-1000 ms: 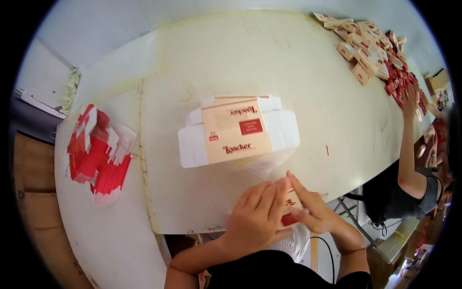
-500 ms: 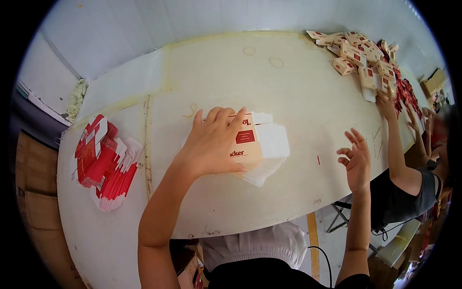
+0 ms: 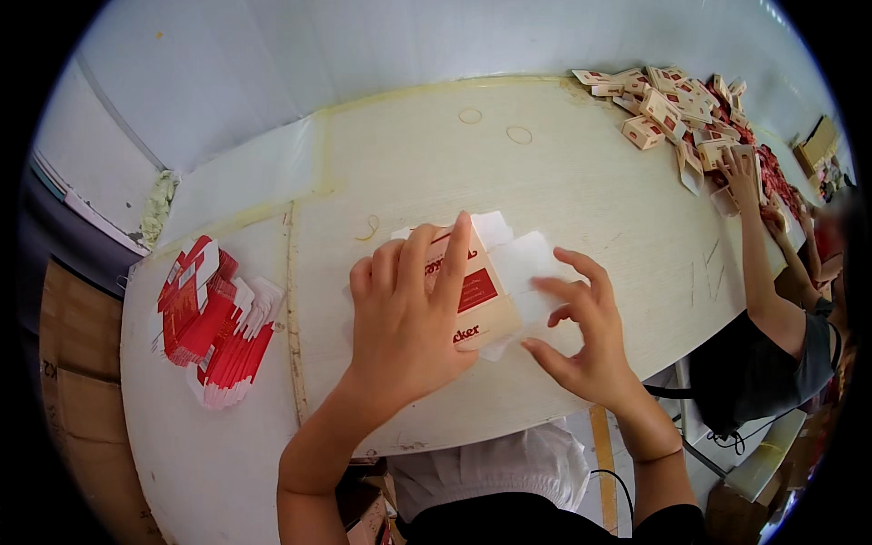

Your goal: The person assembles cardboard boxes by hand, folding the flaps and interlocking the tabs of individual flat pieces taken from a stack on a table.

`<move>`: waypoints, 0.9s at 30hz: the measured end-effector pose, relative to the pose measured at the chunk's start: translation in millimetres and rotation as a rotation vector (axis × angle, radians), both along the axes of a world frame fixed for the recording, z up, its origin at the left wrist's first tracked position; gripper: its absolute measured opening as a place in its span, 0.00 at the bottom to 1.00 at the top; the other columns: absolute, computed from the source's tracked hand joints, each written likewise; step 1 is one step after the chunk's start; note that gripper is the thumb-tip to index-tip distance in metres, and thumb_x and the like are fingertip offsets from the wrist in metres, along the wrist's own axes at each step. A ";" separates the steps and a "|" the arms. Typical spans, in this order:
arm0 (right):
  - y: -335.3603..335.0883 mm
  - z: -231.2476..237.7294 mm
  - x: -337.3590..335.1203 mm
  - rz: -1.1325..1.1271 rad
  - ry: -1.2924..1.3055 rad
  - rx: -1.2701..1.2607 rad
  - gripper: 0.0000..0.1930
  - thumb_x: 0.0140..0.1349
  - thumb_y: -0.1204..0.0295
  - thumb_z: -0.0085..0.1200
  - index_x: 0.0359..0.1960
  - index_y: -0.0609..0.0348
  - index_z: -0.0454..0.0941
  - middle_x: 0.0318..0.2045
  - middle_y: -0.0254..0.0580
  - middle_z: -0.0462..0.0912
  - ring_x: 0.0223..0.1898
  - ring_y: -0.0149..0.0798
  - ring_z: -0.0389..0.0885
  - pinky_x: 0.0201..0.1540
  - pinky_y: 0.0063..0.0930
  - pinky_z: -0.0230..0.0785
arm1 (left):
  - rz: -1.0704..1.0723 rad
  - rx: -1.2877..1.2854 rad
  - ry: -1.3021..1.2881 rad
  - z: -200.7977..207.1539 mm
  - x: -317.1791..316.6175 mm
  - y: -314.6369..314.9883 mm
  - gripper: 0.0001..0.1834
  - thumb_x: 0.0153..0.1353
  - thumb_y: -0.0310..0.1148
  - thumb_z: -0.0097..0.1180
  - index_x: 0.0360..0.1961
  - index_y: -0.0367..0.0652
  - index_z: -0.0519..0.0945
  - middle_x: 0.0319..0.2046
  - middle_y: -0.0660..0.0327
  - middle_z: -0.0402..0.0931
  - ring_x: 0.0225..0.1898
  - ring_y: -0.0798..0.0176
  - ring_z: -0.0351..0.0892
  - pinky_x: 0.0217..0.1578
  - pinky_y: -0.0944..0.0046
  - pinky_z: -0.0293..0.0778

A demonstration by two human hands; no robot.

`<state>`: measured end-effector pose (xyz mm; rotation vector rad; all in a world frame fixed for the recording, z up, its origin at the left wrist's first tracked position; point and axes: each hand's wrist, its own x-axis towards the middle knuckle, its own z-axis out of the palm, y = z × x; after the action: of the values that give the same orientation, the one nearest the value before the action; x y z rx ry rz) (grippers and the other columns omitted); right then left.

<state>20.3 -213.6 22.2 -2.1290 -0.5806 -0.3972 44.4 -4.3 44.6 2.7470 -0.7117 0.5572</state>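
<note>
A flat cream carton with red print and white flaps lies in front of me at the middle of the table, on what looks like a stack of the same blanks. My left hand is laid across it, fingers over its printed face and thumb by its near edge, gripping it; the palm hides the carton's left part. Beside the carton's right end is my right hand, fingers apart and curved. Its fingertips overlap the white flap; whether they touch it I cannot tell.
Red and white folded cartons lie in a stack at the left. Many cream cartons are heaped at the far right, near red packets. A co-worker's hand reaches into that heap. Rubber bands lie farther back.
My right hand has moved left from the open table to the carton's flap end. My left hand stays on the carton, which now sits more tilted. The view has shifted slightly.
</note>
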 end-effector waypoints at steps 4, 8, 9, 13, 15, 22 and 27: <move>-2.6 -8.5 4.4 0.067 0.173 0.120 0.25 0.45 0.81 0.66 0.49 0.55 0.75 0.61 0.49 0.60 0.35 0.33 0.74 0.34 0.25 0.71 | 0.029 0.037 -0.145 -7.4 -10.2 -4.1 0.49 0.34 0.35 0.67 0.64 0.42 0.65 0.53 0.55 0.64 0.49 0.52 0.63 0.48 0.49 0.56; -14.5 -16.1 6.0 0.183 0.401 0.189 0.20 0.48 0.81 0.64 0.45 0.55 0.77 0.59 0.46 0.64 0.42 0.34 0.74 0.37 0.24 0.70 | -0.007 0.004 -0.157 -17.1 -13.2 -11.9 0.43 0.38 0.34 0.64 0.63 0.46 0.69 0.48 0.57 0.66 0.45 0.56 0.64 0.43 0.52 0.58; -16.1 -6.6 2.8 0.215 0.485 0.176 0.19 0.49 0.81 0.63 0.44 0.55 0.78 0.58 0.45 0.64 0.44 0.34 0.74 0.38 0.24 0.70 | -0.019 -0.007 -0.130 -15.7 -14.0 -13.2 0.43 0.39 0.33 0.63 0.62 0.46 0.69 0.47 0.57 0.66 0.45 0.56 0.65 0.43 0.53 0.59; -28.2 -8.3 6.5 0.492 0.292 0.286 0.27 0.53 0.81 0.59 0.56 0.54 0.68 0.57 0.47 0.66 0.52 0.38 0.72 0.47 0.29 0.69 | -0.132 -0.101 -0.064 -22.7 -14.5 -11.1 0.42 0.39 0.34 0.64 0.62 0.47 0.69 0.44 0.59 0.67 0.43 0.57 0.68 0.42 0.57 0.62; -16.7 -13.7 -3.9 0.411 0.268 0.595 0.35 0.54 0.80 0.58 0.64 0.53 0.57 0.57 0.49 0.66 0.55 0.40 0.71 0.52 0.33 0.67 | -0.104 -0.167 -0.061 -16.0 -20.9 -15.0 0.41 0.39 0.35 0.65 0.61 0.46 0.70 0.42 0.59 0.68 0.42 0.57 0.69 0.42 0.58 0.63; 21.2 -32.2 -29.6 0.132 0.294 0.686 0.41 0.55 0.80 0.49 0.69 0.65 0.39 0.58 0.52 0.66 0.58 0.42 0.67 0.61 0.39 0.59 | -0.157 -0.417 -0.062 -36.7 -40.1 -38.2 0.33 0.41 0.37 0.66 0.53 0.48 0.73 0.40 0.59 0.68 0.41 0.57 0.70 0.43 0.56 0.64; 23.8 -37.5 -37.6 0.152 0.463 0.620 0.39 0.58 0.78 0.47 0.69 0.67 0.39 0.64 0.54 0.60 0.63 0.45 0.62 0.65 0.40 0.53 | -0.163 -0.325 0.079 -44.0 -46.9 -32.7 0.34 0.36 0.32 0.66 0.51 0.51 0.73 0.44 0.59 0.69 0.44 0.54 0.71 0.41 0.54 0.62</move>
<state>-17.3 -189.8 -15.3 -1.4941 -0.2918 0.0162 -2.6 -37.0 0.7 2.3731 -0.7449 0.4782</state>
